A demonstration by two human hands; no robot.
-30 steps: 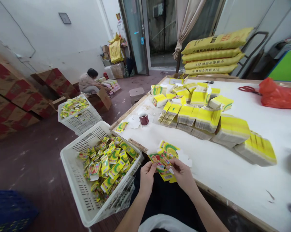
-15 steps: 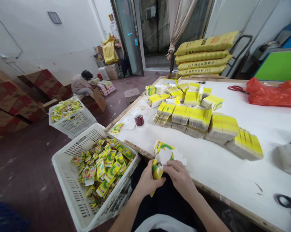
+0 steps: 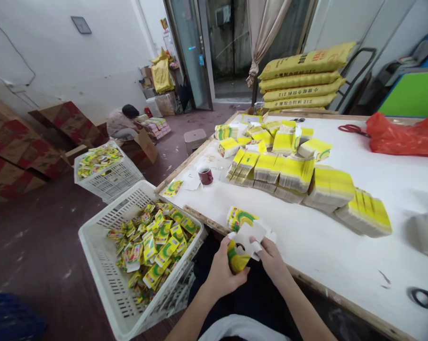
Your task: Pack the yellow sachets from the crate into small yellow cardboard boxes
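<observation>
At the table's near edge my left hand [image 3: 218, 271] wraps round a small yellow and green carton [image 3: 237, 261], whose upper end gapes to show a dark inside. Beside it, my right hand [image 3: 273, 266] pinches a white piece of card [image 3: 251, 235] between thumb and fingers. Whether that card is a flap of the same carton I cannot tell. Just beyond both hands, a few printed cartons [image 3: 240, 218] lie on the white tabletop, partly covered by the card. To the left, a white plastic crate [image 3: 103, 279] holds many small yellow cartons [image 3: 166, 251].
Stacks of flat yellow cartons [image 3: 295, 173] run across the table, with a dark red mug [image 3: 206, 176] to their left. Scissors [image 3: 425, 298] and a red plastic bag [image 3: 402, 137] lie rightward. A second crate [image 3: 109, 177] and a crouching person [image 3: 120, 125] are farther off.
My right hand has shifted slightly right and now pinches the white card, which stands out more. The carton in my left hand has tilted, and its open end shows.
</observation>
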